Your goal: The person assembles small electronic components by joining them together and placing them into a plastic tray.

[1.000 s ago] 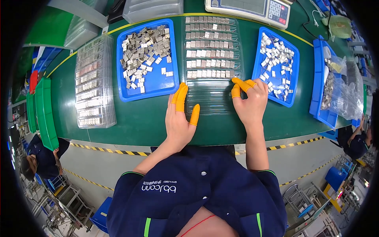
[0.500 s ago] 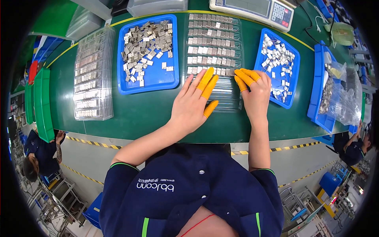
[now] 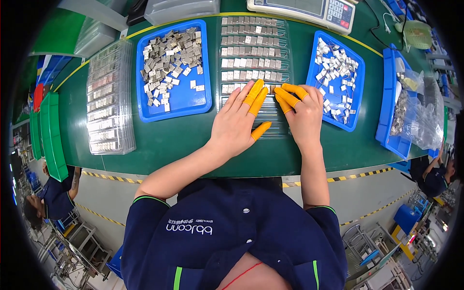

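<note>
The right grip (image 3: pixel 305 113), its fingertips in yellow cots, is bent in at the right end of the nearest filled row (image 3: pixel 229 89); whether it pinches a block there or only touches the end, I cannot tell. The left grip (image 3: pixel 232 123) is open and holds nothing visible: its long fingers lie straight over the middle of that row, the thumb spread out toward the desk's near edge. The row's long axis runs left to right, just ahead of both palms, so its right end lies ahead and slightly left of the right hand, which is the nearer one to it; a small gap parts the two sets of fingertips. The blocks are small, flat and rectangular, white to grey, some with dark dots, set side by side in the clear tray (image 3: pixel 273 116), with thin wires trailing right. More filled rows lie beyond, and bare grooves show nearer the person. Left of the tray is a blue tray (image 3: pixel 186 102) heaped with grey blocks (image 3: pixel 171 53), then a clear stack (image 3: pixel 110 99); to the right, a second blue tray (image 3: pixel 352 53) holds white wired blocks (image 3: pixel 331 67). All rest on the green desk (image 3: pixel 164 145), with a scale (image 3: pixel 309 20) at its far side.
</note>
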### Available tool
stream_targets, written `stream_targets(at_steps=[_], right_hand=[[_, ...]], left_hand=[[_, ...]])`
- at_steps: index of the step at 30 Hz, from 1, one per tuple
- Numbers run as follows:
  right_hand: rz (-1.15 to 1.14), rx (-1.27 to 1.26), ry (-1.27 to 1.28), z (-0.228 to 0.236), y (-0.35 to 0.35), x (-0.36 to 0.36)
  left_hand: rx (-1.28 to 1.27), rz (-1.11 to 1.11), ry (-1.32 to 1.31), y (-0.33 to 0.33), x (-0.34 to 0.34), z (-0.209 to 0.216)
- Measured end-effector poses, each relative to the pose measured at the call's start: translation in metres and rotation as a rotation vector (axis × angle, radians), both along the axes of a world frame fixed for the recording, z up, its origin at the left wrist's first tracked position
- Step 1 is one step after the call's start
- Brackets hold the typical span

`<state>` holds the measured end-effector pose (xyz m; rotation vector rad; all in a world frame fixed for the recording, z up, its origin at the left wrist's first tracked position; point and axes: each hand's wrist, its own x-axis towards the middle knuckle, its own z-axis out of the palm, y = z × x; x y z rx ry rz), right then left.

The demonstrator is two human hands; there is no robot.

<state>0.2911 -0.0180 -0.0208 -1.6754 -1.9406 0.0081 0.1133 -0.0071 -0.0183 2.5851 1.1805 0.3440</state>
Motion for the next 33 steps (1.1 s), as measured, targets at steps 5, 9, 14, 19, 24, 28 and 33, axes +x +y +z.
stream_targets(at_steps=[5, 9, 14, 19, 24, 28, 33], right_hand=[[-0.032, 0.024, 0.005, 0.001, 0.002, -0.007], [-0.07, 0.005, 0.046, 0.002, 0.005, -0.011], [-0.046, -0.018, 0.011, -0.001, 0.005, -0.009], [-0.069, -0.055, 0.053, 0.005, 0.006, -0.011], [-0.071, -0.029, 0.074, 0.002, 0.008, -0.012], [-0.055, -0.012, 0.068, 0.006, 0.007, -0.013], [-0.051, 0.016, 0.107, 0.007, 0.002, -0.011]], left_hand=[[0.012, 0.007, 0.011, -0.002, 0.002, 0.001], [0.044, -0.006, 0.009, -0.001, 0.001, -0.002], [0.061, 0.001, 0.004, -0.002, 0.001, -0.004], [0.042, -0.002, 0.043, -0.003, 0.003, -0.003], [0.056, -0.002, 0.044, -0.003, 0.002, -0.005], [0.048, -0.007, 0.079, -0.003, 0.002, -0.004], [0.046, 0.001, 0.018, -0.005, 0.003, 0.001]])
